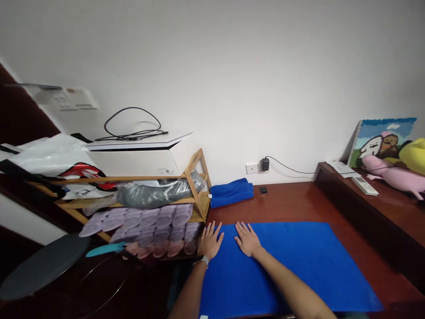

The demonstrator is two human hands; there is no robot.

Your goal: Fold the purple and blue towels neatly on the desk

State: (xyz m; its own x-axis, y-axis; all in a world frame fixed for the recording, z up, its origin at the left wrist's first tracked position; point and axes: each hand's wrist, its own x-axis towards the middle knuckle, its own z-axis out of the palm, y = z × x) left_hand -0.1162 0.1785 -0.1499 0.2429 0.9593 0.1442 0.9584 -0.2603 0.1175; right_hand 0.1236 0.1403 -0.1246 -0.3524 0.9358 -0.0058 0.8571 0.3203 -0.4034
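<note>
A blue towel [299, 261] lies spread flat on the reddish-brown wooden desk [288, 204]. My left hand [210, 241], with a watch on the wrist, rests at the towel's far left corner, its fingers spread. To the right of it, my right hand [247, 239] lies flat on the towel near the far edge, fingers also apart. Neither hand holds anything. Beyond them, a second blue towel [231, 192] sits folded against the wall.
Left of the desk stands a wooden rack [199, 208] with several lilac slippers [149, 217] and a white box [133, 161] on top. A black plug [265, 164] is in the wall socket. At right, a raised shelf bears a remote [365, 185] and a pink plush toy [395, 177].
</note>
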